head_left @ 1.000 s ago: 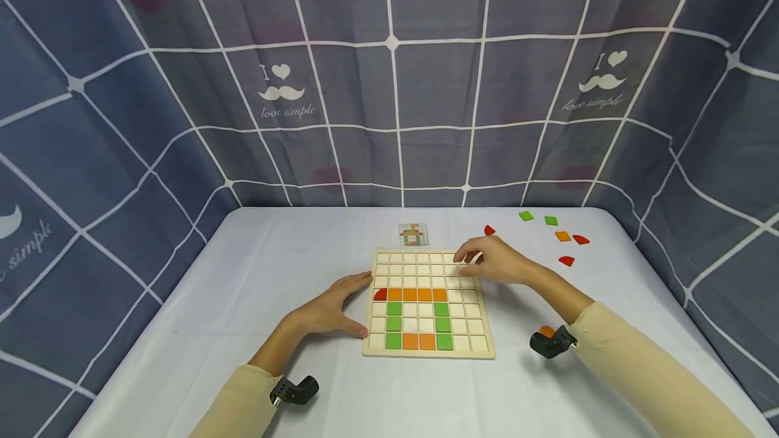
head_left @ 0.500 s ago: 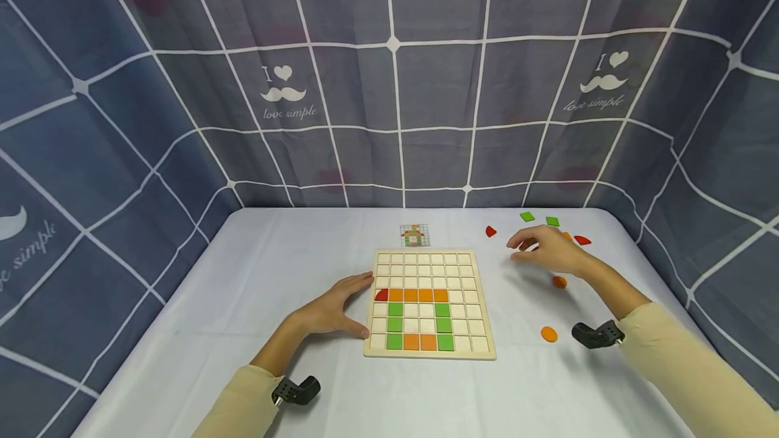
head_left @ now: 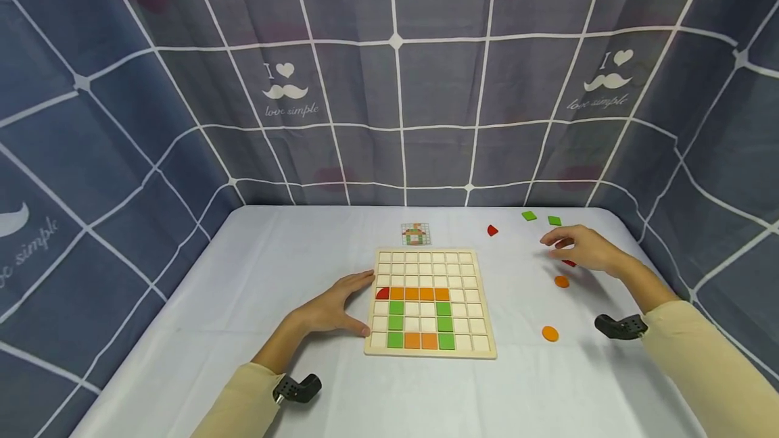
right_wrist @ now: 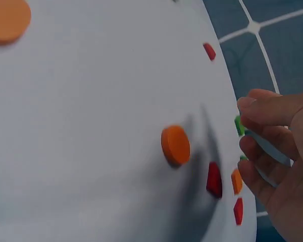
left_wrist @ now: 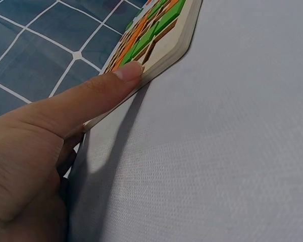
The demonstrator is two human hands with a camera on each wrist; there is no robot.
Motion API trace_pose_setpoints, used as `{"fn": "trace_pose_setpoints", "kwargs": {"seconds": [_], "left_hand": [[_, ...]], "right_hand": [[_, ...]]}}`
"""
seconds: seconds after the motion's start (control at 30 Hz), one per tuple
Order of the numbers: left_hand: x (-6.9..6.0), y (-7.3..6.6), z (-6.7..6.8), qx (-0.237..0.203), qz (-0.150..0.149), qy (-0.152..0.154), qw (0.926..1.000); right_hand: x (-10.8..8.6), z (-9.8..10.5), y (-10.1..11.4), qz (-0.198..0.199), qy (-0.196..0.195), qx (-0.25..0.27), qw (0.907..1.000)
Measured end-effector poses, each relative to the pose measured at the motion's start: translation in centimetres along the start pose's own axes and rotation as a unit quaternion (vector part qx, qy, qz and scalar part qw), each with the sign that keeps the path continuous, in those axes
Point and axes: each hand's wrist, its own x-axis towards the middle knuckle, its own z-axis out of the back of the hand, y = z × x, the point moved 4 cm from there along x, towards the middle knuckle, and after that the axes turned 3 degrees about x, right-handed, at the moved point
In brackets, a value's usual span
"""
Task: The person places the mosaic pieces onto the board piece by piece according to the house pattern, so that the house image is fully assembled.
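We log the left hand at the left edge of the gridded board, thumb spread from fingers, on the white tabletop. Farther right, we note the right hand above a red piece, fingers loosely bent, parted. Beyond the board: a patterned card.

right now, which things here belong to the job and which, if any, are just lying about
Likely part of the job:
grid board
pattern card
loose red pieces
loose green pieces
loose orange pieces
left hand
right hand

Likely just surroundings; nothing looks stray:
white tablecloth
checked curtain
black wrist devices
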Motion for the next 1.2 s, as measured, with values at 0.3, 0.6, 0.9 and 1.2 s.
{"fn": "trace_pose_setpoints", "kwargs": {"seconds": [0.3,0.6,0.9,1.2], "left_hand": [[0.0,-0.1,-0.1,0.005,0.007,0.002,1.0],[0.0,0.0,0.0,0.001,0.014,-0.002,0.9999],[0.2,0.4,-0.1,0.008,0.014,0.002,0.9999],[0.1,0.0,0.0,0.003,-0.003,0.003,1.0]], "right_hand": [[-1.2,0.4,-3.6,-0.009,0.026,-0.001,0.9996],[-1.8,0.1,-5.2,0.001,-0.009,-0.022,0.9997],[-1.3,-0.4,-4.8,0.011,-0.016,-0.074,0.9971],[-1.1,-0.6,-5.0,0.02,-0.038,-0.084,0.9955]]}}
